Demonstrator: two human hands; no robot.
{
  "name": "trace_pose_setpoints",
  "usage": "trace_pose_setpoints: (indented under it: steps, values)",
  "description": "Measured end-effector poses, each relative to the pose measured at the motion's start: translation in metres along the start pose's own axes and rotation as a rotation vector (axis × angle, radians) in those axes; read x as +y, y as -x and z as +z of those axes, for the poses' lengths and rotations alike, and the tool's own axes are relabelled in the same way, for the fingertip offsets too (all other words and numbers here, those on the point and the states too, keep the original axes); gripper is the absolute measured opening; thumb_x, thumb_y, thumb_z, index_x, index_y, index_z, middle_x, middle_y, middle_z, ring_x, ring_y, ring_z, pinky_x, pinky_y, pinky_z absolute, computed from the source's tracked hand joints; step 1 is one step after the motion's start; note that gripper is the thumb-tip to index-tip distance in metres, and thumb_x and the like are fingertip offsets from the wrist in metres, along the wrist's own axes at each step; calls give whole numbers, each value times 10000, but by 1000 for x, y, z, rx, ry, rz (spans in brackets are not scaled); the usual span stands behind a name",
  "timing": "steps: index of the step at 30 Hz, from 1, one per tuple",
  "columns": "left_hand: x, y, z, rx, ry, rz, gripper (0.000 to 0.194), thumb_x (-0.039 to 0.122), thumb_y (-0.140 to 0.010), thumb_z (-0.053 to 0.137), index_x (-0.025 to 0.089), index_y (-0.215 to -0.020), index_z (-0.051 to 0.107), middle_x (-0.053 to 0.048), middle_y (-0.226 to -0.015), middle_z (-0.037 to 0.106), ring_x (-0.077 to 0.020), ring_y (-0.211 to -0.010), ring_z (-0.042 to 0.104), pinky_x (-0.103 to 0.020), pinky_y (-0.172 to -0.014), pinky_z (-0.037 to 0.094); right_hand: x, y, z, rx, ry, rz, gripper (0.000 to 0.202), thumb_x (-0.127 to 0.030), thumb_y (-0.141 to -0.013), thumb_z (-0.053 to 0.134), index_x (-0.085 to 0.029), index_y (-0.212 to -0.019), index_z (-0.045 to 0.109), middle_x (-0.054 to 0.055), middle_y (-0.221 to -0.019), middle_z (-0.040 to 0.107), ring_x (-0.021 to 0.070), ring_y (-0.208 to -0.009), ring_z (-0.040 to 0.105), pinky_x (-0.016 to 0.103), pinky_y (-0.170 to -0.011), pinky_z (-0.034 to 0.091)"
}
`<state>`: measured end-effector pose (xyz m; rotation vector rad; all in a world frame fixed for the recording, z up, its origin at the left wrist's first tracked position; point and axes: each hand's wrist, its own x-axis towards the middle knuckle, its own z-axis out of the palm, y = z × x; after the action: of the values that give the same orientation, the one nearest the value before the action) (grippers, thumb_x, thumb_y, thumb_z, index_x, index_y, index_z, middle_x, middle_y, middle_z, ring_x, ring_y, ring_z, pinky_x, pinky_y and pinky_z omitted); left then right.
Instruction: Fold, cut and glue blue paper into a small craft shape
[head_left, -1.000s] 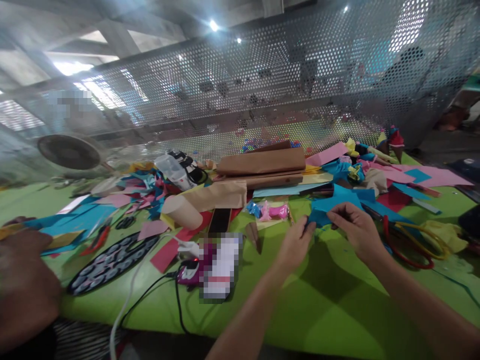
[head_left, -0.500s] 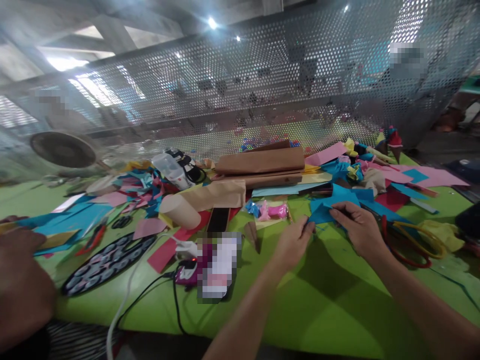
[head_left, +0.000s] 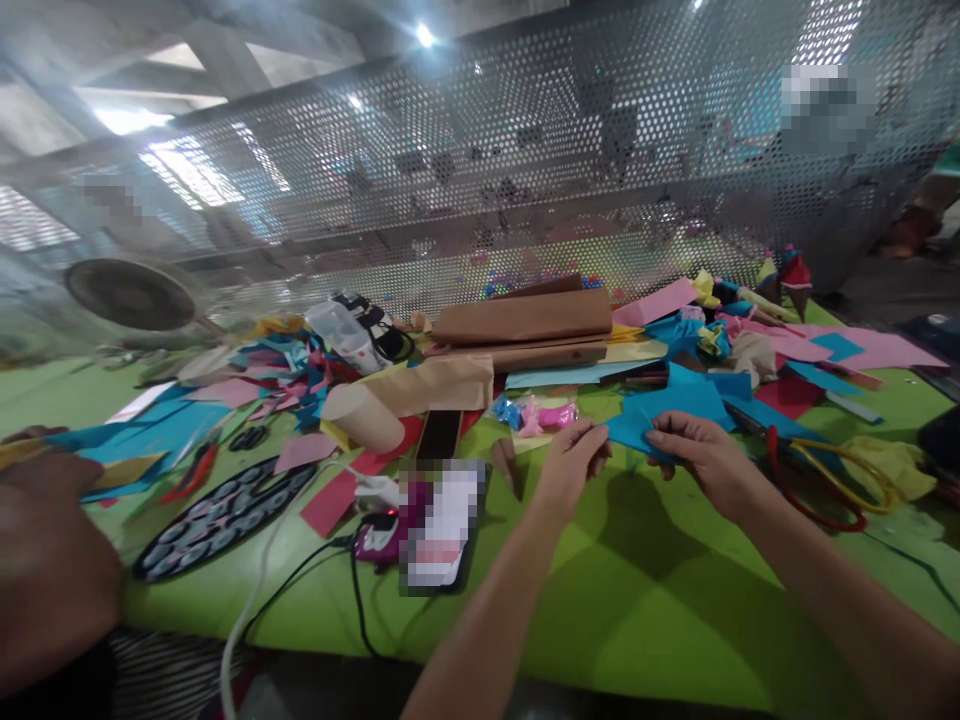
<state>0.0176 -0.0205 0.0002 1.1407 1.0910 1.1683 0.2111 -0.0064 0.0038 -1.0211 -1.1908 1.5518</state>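
A piece of blue paper (head_left: 631, 430) is held above the green tabletop between my two hands. My left hand (head_left: 571, 468), fingers curled, pinches its left end. On the other side my right hand (head_left: 694, 452) grips it between thumb and fingers. More blue paper (head_left: 686, 392) lies just behind and partly overlaps it in view, so the held piece's far edge is hard to make out. A small brown paper cone (head_left: 507, 466) rests left of my left hand. Scissors with red and yellow handles (head_left: 821, 490) lie to the right of my right hand.
Phones (head_left: 439, 435), a purple power strip (head_left: 379, 540) and cables occupy the middle left. A black round tray (head_left: 214, 525) lies near a co-worker's hand (head_left: 56, 550). Brown paper rolls (head_left: 525, 318), a paper cup (head_left: 364, 418) and coloured scraps line the back, before a perforated metal screen (head_left: 450, 200).
My left hand has shifted left and slightly up, and more of the blue paper shows between my hands. My right hand's fingers have moved a little left along the paper.
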Motion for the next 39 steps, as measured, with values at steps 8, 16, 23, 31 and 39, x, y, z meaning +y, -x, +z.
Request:
trace_pose_setpoints:
  steps: [8, 16, 23, 31, 39]
  values:
    - [-4, 0, 5, 14, 117, 10, 417, 543, -886, 631, 164, -721, 577, 28, -612, 524, -78, -524, 441, -217, -497, 307, 9, -1, 1, 77, -32, -40, 374, -460, -666, 884, -193, -814, 667, -24, -685, 604, 113, -586, 577, 216, -476, 422]
    - [-23, 6, 19, -64, -6, -17, 429, 590, -921, 573, 192, -1032, 689, -73, -1074, 718, -199, -948, 646, -344, -923, 489, 17, 5, 11, 156, 178, -245, 301, -494, -809, 758, -213, -840, 651, -3, -757, 624, 147, -640, 566, 279, -577, 484]
    - [-27, 3, 15, 0, 70, 36, 365, 523, -894, 647, 184, -1004, 725, -77, -1071, 724, -216, -995, 642, -369, -979, 478, 20, 11, 14, 135, 423, -367, 254, -454, -878, 682, -214, -831, 613, 24, -805, 658, 192, -754, 579, 297, -672, 454]
    - [-23, 4, 17, 62, 120, 0, 406, 538, -860, 686, 184, -1048, 754, -82, -1130, 732, -223, -1059, 631, -357, -999, 465, 22, 9, 12, 87, 530, -315, 272, -448, -867, 673, -217, -751, 586, -17, -680, 599, 173, -658, 537, 293, -623, 401]
    - [-15, 6, 17, 105, -50, 60, 391, 543, -911, 604, 165, -899, 701, -67, -958, 703, -197, -926, 602, -297, -845, 468, 31, 3, 13, -42, 315, -133, 358, -535, -810, 709, -212, -754, 565, -3, -685, 617, 188, -644, 587, 326, -629, 471]
